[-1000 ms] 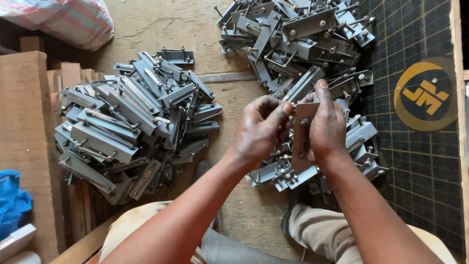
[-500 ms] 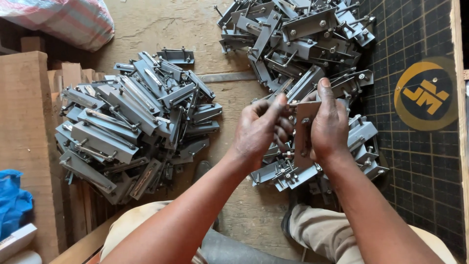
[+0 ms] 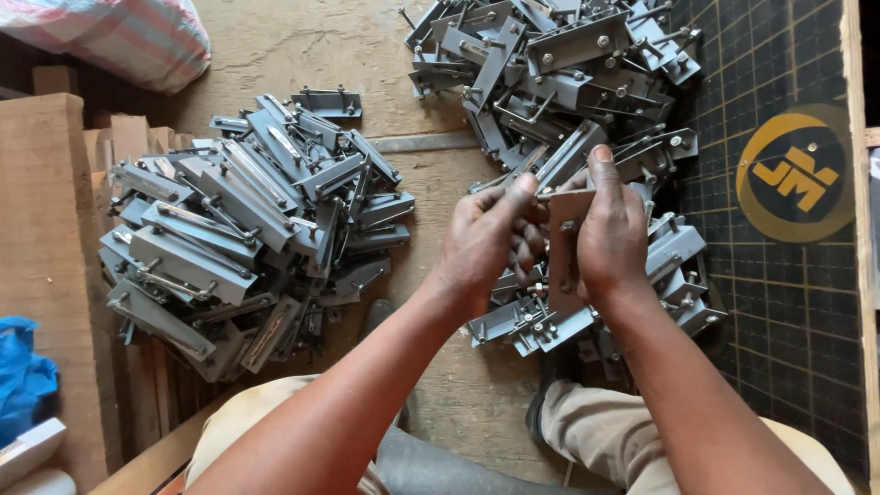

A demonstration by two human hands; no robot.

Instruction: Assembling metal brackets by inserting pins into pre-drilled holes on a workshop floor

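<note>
My right hand (image 3: 612,234) grips a grey metal bracket (image 3: 566,246) held upright in front of me. My left hand (image 3: 486,240) pinches at the bracket's top edge, thumb and forefinger on a thin pin or bolt there. Both hands hover over a heap of similar grey bolted brackets (image 3: 559,82) that runs from the top of the view down under my hands. A second heap of the same brackets (image 3: 247,229) lies to the left of my left arm.
A dark gridded cutting mat (image 3: 779,302) with a round yellow emblem covers the right side. Wooden blocks (image 3: 46,257) stand at the left edge, a striped sack (image 3: 119,41) at top left, blue cloth (image 3: 18,376) at lower left. My knees show below.
My left hand has shifted slightly, its fingers moving up to the top edge of the bracket; the right hand keeps its hold in nearly the same place.
</note>
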